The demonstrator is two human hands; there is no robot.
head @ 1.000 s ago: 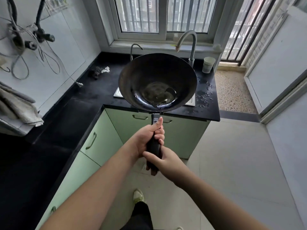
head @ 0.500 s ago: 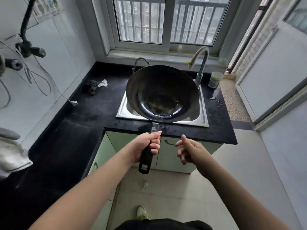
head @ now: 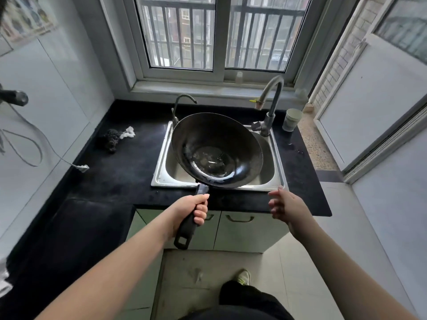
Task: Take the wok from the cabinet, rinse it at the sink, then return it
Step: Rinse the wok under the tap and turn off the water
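The left hand point(head: 193, 210) gripped the wok point(head: 216, 151) by its black handle point(head: 188, 224), holding it tilted over the sink point(head: 161, 174), a little water shining in its bowl. The right hand point(head: 285, 205) hung free near the sink's front rim, fingers loosely spread, holding nothing. To rinse well, I judged she should bring the bowl under the tap point(head: 272, 98), keeping it low so nothing splashed the counter point(head: 129, 172).

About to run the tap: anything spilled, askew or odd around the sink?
Small things only: the dark round metal wok, gripped by the left hand, hangs tilted over the steel sink; water spots lie on the black countertop right of the sink; a loose white cable end lies at left.
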